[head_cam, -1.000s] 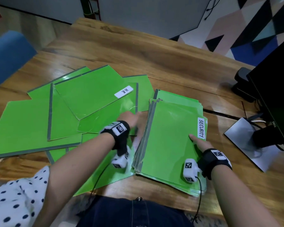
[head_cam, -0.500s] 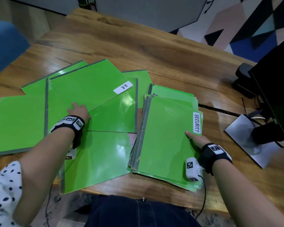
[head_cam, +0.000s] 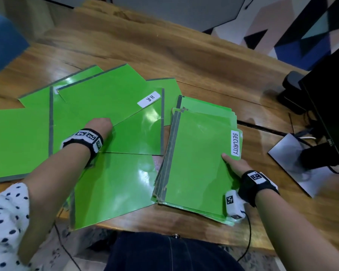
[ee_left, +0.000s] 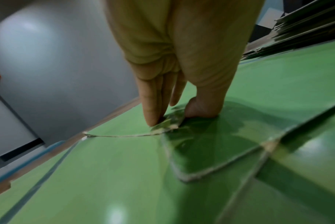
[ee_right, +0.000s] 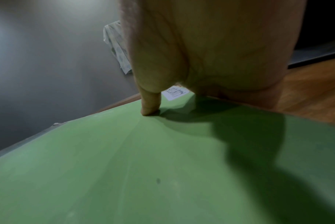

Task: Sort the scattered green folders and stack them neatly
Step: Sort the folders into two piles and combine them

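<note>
Several green folders lie scattered on the wooden table (head_cam: 164,45). On top of them sits one with an "HR" label (head_cam: 148,99). My left hand (head_cam: 101,124) is at the near corner of this HR folder (head_cam: 109,98). In the left wrist view the left hand (ee_left: 172,119) pinches that raised corner between fingers and thumb. To the right is a folder stack (head_cam: 200,157) topped by a "SECURITY" label (head_cam: 235,142). My right hand (head_cam: 233,165) holds its right edge, thumb (ee_right: 149,112) pressed on top. The other fingers are hidden past the edge.
One loose folder (head_cam: 113,188) overhangs the table's front edge, and another (head_cam: 17,141) lies far left. A black monitor (head_cam: 331,114) with its silver base (head_cam: 294,163), cables and a black device (head_cam: 292,90) fill the right side. A blue chair (head_cam: 2,42) stands at the back left.
My left hand has moved left from the gap beside the stack to the HR folder's near corner and taken hold of it. The right hand has stayed on the stack.
</note>
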